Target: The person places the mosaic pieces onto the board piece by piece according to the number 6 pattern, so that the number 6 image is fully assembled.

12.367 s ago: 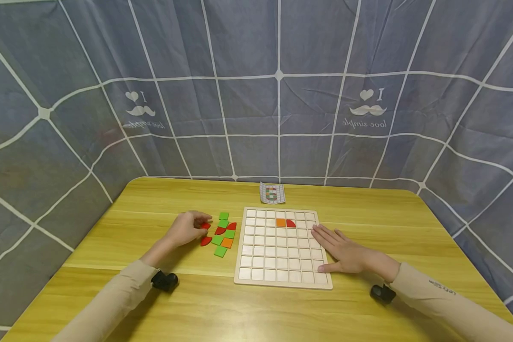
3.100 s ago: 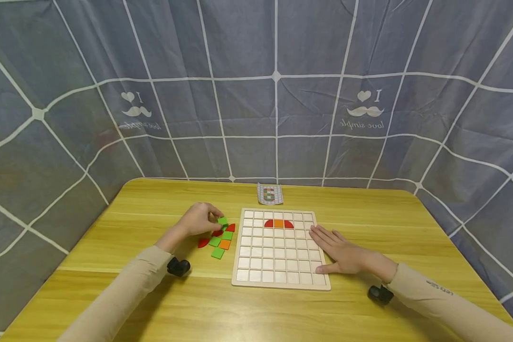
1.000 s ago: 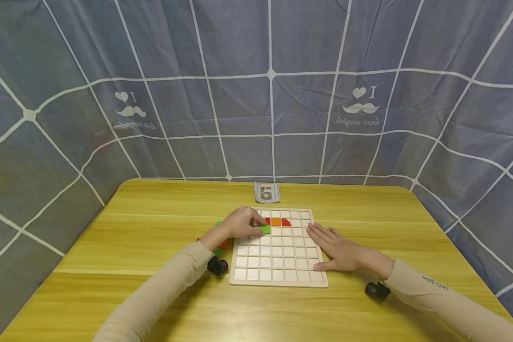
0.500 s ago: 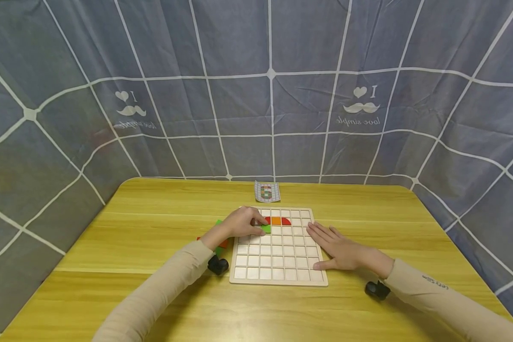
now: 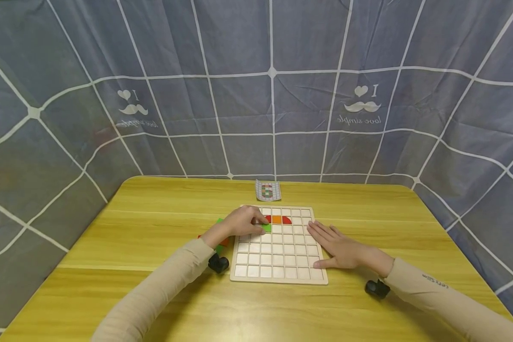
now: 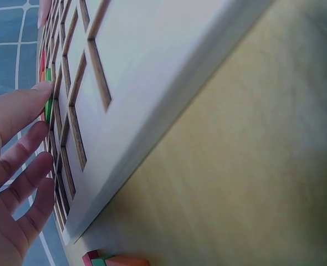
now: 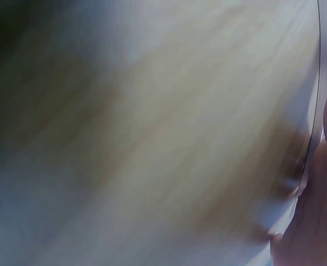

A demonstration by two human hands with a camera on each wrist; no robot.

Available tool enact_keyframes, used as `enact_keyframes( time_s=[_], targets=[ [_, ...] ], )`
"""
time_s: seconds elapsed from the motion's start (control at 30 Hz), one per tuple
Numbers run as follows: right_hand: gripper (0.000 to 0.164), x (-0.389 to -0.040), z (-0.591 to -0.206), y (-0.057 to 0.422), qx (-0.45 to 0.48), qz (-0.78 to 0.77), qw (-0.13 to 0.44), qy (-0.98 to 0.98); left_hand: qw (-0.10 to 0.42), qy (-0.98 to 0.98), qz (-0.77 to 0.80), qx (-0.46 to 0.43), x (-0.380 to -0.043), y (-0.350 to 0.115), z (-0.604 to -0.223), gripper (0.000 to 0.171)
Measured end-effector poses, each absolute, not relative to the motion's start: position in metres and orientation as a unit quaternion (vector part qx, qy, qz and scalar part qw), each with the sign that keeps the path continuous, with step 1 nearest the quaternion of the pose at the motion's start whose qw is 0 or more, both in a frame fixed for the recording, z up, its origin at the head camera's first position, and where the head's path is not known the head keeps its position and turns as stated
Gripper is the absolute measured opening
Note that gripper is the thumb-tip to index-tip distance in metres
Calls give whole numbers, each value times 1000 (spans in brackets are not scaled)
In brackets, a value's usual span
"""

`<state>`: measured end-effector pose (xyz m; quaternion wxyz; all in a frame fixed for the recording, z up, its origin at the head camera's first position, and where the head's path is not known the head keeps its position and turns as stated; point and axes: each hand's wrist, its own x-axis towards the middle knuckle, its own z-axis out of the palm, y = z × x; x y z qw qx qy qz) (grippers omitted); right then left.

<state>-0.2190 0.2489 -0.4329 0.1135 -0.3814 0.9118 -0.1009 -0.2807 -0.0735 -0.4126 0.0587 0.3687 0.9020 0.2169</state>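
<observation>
Hands (image 5: 242, 222) (image 5: 343, 249), two; one board (image 5: 278, 260); one green tile (image 5: 267, 228) on it

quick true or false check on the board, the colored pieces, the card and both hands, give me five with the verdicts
1. The left hand touches a green square on the board. True.
2. The right hand is holding a red piece. False: it lies along the board's right edge with its fingers straight.
3. On the board, an orange square sits between two red pieces. True.
4. The patterned card lies on top of the board. False: it lies on the table, beyond the board's far edge.
5. Every piece is on the board. False: some loose pieces lie on the table to its left.
</observation>
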Motion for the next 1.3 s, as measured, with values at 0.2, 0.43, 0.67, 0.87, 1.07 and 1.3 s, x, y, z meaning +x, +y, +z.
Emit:
enact_keyframes(
  time_s=[0.2, 0.43, 0.67, 0.87, 1.07, 1.3],
  targets=[
    [94, -219, -431, 249, -384, -102, 111, 911, 58, 903, 217, 366, -278, -75, -410, 24],
    [94, -221, -433, 249, -377, -95, 120, 913, 48, 907, 225, 353, -277, -80, -410, 24],
    [94, -221, -432, 249, -375, -95, 128, 913, 49, 914, 221, 337, -275, -88, -407, 25],
    [94, -221, -432, 249, -377, -94, 125, 913, 46, 915, 226, 332, -269, -100, -402, 25],
    [94, -221, -431, 249, -378, -92, 123, 913, 32, 918, 216, 331, -263, -117, -400, 26],
    [94, -219, -431, 249, -380, -86, 117, 914, 30, 925, 217, 310, -255, -138, -400, 25]
  ],
)
